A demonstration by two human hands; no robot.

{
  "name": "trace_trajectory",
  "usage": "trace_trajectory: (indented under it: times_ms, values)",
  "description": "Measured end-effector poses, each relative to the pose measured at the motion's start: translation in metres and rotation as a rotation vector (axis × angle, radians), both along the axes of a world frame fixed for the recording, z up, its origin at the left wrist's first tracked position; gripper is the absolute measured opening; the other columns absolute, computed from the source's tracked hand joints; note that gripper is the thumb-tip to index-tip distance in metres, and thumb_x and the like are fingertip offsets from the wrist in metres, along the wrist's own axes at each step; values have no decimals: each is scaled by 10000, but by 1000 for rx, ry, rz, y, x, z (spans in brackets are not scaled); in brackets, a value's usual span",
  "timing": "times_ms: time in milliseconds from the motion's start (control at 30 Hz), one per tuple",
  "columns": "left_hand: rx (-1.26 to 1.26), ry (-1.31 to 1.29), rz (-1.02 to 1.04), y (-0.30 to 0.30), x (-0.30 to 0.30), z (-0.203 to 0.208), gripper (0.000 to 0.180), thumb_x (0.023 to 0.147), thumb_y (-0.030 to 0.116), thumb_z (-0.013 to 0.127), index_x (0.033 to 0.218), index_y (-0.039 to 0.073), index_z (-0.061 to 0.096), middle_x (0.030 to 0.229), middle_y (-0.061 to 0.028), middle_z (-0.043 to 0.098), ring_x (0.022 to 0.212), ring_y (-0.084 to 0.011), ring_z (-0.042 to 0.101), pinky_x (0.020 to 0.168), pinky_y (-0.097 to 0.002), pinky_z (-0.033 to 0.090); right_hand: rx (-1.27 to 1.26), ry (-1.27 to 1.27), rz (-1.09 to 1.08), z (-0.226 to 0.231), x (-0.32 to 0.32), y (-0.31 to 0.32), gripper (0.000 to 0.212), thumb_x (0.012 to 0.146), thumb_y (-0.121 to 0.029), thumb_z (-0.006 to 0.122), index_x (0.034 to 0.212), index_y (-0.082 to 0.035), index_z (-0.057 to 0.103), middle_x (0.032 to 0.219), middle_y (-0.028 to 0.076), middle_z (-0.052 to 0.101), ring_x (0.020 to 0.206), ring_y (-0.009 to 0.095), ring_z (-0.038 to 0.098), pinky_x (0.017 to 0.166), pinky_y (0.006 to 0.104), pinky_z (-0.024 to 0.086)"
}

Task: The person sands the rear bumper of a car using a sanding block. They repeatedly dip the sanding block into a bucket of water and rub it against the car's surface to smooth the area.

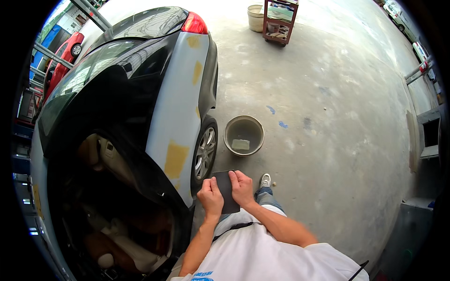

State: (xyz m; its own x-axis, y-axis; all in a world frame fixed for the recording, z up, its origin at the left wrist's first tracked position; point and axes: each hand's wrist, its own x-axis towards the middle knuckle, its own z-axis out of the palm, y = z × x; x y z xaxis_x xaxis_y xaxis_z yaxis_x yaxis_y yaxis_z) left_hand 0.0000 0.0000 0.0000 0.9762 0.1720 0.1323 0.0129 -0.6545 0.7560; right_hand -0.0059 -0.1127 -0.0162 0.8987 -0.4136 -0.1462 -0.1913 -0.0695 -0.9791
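Observation:
Between my two hands is a dark grey sheet of sandpaper (228, 195), held in front of my waist. My left hand (210, 200) grips its left edge, thumb on top. On the opposite edge my right hand (241, 189) closes the same way, thumb pressed on the sheet and fingers curled behind it. To the left stands a car (174, 107) with a dull blue-grey rear side and yellowish filler patches (176, 159). A round bucket (261, 146) of murky water sits on the floor beyond my hands, with a pale rectangular block (241, 144) in it.
The car's door opening (126, 196) shows a dim interior at lower left. Its rear wheel (205, 152) is close to the bucket. A reddish trolley (291, 28) and a pale bucket (255, 21) stand far ahead on the concrete floor (328, 154). A red car (58, 65) is at far left.

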Motion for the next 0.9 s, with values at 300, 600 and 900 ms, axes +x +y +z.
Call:
trace_trajectory:
  times_ms: [300, 600, 900]
  values:
    - [-45, 150, -77, -16, -29, 2, 424, 1039, 278, 653, 733, -9, 591, 584, -203, 543, 494, -341, 547, 514, -453, 406, -59, 35, -59, -12, -2, -26, 454, 1068, -323, 605, 760, 7, 559, 593, 202, 474, 489, 300, 419, 499, 430, 374]
    - [-92, 254, -102, -1, -24, 2, 450, 1034, 275, 674, 697, 3, 554, 542, -170, 512, 447, -307, 483, 487, -427, 391, -104, -7, -115, -29, 12, -27, 487, 1045, -306, 657, 706, 20, 530, 569, 174, 420, 519, 245, 346, 506, 432, 341]
    - [-101, 182, -53, 10, -10, -4, 485, 1047, 298, 655, 680, -6, 573, 511, -108, 483, 437, -181, 444, 466, -389, 368, 16, 148, -40, -28, 27, -34, 229, 1015, -237, 666, 945, -24, 711, 689, 121, 636, 612, 215, 598, 622, 381, 496]
